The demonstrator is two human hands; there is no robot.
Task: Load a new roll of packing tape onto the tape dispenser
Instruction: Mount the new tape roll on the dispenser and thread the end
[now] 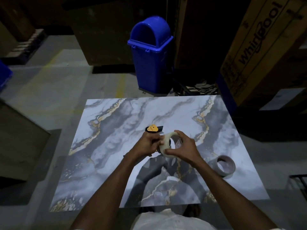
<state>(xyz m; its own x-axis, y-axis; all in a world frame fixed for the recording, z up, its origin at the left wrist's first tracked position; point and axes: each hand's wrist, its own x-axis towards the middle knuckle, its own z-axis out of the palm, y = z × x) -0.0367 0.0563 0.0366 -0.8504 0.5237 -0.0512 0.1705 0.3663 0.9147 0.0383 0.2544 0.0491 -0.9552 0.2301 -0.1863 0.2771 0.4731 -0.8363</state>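
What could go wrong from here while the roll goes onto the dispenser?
1. The tape roll is held in the air by the right hand, against the dispenser in the left hand; if either grip loosens, it may drop onto the table.
2. The light is dim and the tape clear, so its winding direction is hard to read; it might go on backwards.

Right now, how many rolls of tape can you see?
2. One roll is in the right hand, at the dispenser the left hand holds; the other roll lies on the table to the right.
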